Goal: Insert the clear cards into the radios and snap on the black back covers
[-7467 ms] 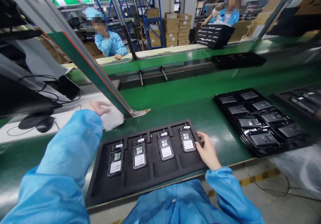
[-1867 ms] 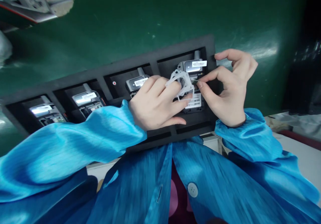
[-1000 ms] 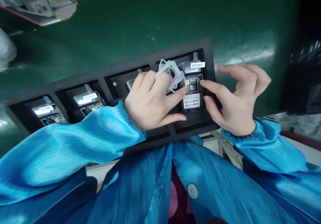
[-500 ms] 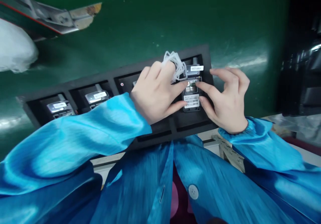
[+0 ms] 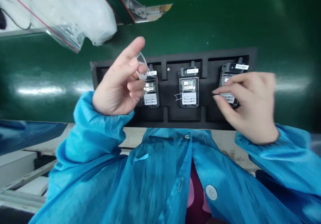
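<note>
A black foam tray (image 5: 173, 117) lies on the green belt and holds three visible black handsets, backs open and labels showing. My left hand (image 5: 117, 83) is raised over the left handset (image 5: 150, 92). Its thumb and curled fingers pinch a small bunch of clear plastic pieces (image 5: 142, 67), with the forefinger pointing up. My right hand (image 5: 248, 103) hovers over the right handset (image 5: 229, 73) and hides most of it. Its fingers are drawn together and point left, slightly blurred. Nothing I can name shows in them. A clear plastic piece (image 5: 178, 97) lies beside the middle handset (image 5: 189, 90).
A clear plastic bag with a red seal line (image 5: 70, 13) lies at the top left on the green conveyor belt (image 5: 225, 16). The metal foot of a slanted frame post (image 5: 145, 11) rests beside it. The bench edge (image 5: 140, 138) runs just below the tray.
My view has swung left along the tray. Both hands have left the rightmost handset's bay. The left hand has risen with the plastic pieces, and the right has drawn back.
</note>
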`<state>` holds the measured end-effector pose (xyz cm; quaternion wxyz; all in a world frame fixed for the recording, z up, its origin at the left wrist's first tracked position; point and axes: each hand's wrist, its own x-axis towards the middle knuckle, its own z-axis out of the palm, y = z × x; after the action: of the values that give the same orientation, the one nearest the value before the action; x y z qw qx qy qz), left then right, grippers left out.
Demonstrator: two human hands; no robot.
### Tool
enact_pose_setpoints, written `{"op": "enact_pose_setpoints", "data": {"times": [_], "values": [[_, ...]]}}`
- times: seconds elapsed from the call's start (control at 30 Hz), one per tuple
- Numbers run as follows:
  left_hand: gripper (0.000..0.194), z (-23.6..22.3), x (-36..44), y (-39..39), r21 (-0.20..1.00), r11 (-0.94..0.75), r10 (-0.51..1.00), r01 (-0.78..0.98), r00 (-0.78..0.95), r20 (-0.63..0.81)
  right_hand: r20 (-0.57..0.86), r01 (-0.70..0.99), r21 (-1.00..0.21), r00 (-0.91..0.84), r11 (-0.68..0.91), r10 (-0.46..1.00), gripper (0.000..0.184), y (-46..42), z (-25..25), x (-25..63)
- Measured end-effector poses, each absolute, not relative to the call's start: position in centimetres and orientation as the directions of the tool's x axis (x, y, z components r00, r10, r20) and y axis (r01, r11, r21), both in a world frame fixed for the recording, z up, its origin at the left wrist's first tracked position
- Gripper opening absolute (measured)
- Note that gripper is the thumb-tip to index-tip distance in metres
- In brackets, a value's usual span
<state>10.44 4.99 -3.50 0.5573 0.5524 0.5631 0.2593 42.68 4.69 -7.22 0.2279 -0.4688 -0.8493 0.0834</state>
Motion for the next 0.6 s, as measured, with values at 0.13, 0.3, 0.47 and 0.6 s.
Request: {"op": "enact_pose_setpoints", "data": {"times": [0.13,0.3,0.47,0.6], "values": [[0.053,-4.1,10.5,3.2,0.911,0.372,0.921,-0.18,0.19,-0.339,0.085,0.781,-0.36,-0.517,0.51,0.852,0.027,4.7,-6.4,37.3],[0.057,-4.0,9.9,2.3,0.714,0.388,0.919,-0.582,0.187,-0.347,-0.009,0.84,-0.279,-0.486,0.465,0.874,0.022,5.2,-7.1,34.6],[0.033,-4.6,9.5,2.0,0.742,0.348,0.937,-0.573,0.191,-0.292,0.005,0.688,-0.58,-0.532,0.436,0.847,0.01,5.2,-6.0,35.3],[0.028,-5.8,11.8,1.7,0.814,0.425,0.899,-0.396,0.291,-0.328,-0.07,0.463,-0.86,-0.526,0.216,0.848,0.013,4.7,-3.1,36.0]]}}
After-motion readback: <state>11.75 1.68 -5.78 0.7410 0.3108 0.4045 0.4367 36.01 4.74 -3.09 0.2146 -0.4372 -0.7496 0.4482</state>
